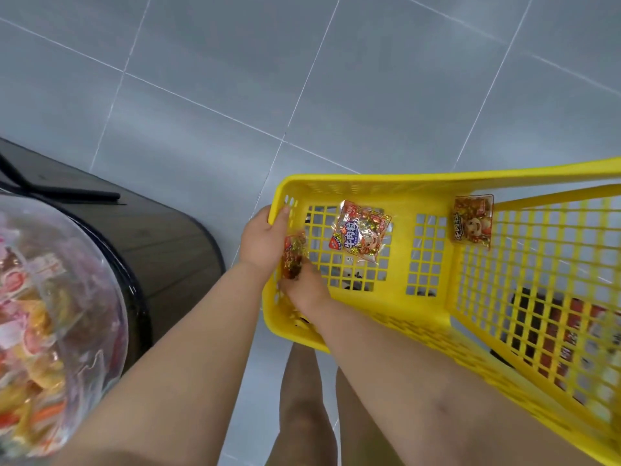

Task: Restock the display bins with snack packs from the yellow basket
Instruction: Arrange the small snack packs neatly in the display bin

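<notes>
Steady the yellow basket (pixel 369 185) with the left hand (pixel 263 237), which grips its rim, and lift the snack pack (pixel 293 255), pinched by the right hand (pixel 304 292), clear of the mesh wall.

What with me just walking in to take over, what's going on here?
A person is restocking. The left hand grips the corner rim of the yellow basket, while the right hand reaches inside and takes hold of a snack pack at the basket's left wall. A second pack and a third pack lie loose in the basket. A clear display bin with snacks in it stands at the left.
</notes>
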Available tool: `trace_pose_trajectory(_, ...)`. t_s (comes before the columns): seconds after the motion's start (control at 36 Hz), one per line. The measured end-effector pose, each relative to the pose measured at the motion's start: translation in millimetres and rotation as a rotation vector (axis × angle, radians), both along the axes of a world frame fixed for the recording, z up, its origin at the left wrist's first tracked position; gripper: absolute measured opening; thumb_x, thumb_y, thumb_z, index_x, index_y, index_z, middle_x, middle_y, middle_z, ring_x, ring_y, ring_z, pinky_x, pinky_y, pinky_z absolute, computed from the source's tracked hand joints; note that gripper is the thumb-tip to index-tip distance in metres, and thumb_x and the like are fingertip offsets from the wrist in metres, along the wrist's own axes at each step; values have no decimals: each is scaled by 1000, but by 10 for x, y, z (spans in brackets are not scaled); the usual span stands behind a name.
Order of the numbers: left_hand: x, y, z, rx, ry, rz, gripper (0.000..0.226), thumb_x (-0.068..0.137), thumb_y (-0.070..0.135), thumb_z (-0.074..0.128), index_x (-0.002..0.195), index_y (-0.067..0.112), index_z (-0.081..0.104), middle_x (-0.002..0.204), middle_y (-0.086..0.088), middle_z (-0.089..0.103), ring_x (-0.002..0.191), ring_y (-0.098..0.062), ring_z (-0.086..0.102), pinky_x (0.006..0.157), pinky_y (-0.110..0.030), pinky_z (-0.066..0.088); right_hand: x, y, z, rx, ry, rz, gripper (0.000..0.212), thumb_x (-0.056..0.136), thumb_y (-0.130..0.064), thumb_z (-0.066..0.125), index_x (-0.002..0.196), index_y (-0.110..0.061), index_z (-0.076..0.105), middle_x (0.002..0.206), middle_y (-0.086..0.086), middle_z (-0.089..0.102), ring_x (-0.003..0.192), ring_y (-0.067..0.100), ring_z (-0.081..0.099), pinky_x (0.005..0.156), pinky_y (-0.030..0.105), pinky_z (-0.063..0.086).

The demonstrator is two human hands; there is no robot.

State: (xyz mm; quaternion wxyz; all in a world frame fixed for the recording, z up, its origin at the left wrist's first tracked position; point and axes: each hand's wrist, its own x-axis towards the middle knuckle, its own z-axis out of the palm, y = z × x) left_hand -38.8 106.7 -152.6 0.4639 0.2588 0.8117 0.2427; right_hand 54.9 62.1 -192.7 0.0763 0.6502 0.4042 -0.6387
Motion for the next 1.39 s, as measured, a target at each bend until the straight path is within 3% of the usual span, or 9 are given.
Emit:
trace_pose_trajectory(0.31,10,9,67,0,-12,32,23,98,39,50,76,34,57,84,4,64,83,-18,60,77,-31,46,401,38,-46,96,80,130,37,97,-21,43,133,-18,49,121,10,61,108,27,57,80,25,39)
trace_pose_trajectory(0.42,43,28,140,-43,13,2,17,99,40,48,89,30,57,84,3,61,83,-19,58,76,-31,45,679,171,79,53,74,-106,37,98,-13,43,134,-21,48,116,7,62,94,25,64,86,43,53)
trace_pose_trajectory(0.61,263,-70,374,274,506,19,20,90,17,63,104,4,64,92,-4,54,88,-22,51,81,-29,38,1348,542,462,-182,348,-629,30,95,-4,50,124,-12,47,115,10,53,91,24,60,80,37,50)
trace_pose_trajectory(0.78,732,-70,475,126,-130,56,48,82,27,75,121,29,48,99,9,56,88,3,57,69,-8,45,1646,680,650,-503,677,-650,30,79,-7,60,107,-15,55,97,8,64,80,21,65,62,25,53)
trace_pose_trajectory(0.86,800,-51,416,-152,-476,305,88,71,35,80,143,28,30,117,-1,62,105,-17,65,89,-38,54,1705,719,555,-538,690,-611,32,77,-7,60,107,-14,56,93,6,67,77,18,69,62,24,54)
trace_pose_trajectory(1.0,765,-72,232,-232,-506,349,35,84,16,72,116,6,59,111,-18,69,100,-34,68,87,-49,55,1678,788,279,-523,560,-617,22,89,-25,58,110,-18,62,90,1,71,76,14,69,71,27,56)
trace_pose_trajectory(1.17,718,-75,34,-217,-200,304,13,88,20,68,92,29,59,107,-3,69,100,-24,65,93,-46,52,1471,919,-266,-89,-315,-140,11,93,-11,49,94,-8,59,93,6,58,78,20,57,63,22,42)
trace_pose_trajectory(1.25,682,-93,-6,-212,-115,239,29,90,23,66,118,21,58,111,-1,66,102,-23,63,92,-43,53,1359,924,-434,-124,-305,-234,65,86,-32,67,137,-3,38,134,13,49,120,30,50,85,30,41)
trace_pose_trajectory(1.39,624,-165,-81,-179,-74,150,27,92,23,63,117,25,53,100,6,64,96,-19,63,81,-33,52,1161,966,-593,-120,-392,-341,85,71,-41,79,133,-3,36,131,14,51,118,32,52,93,38,48)
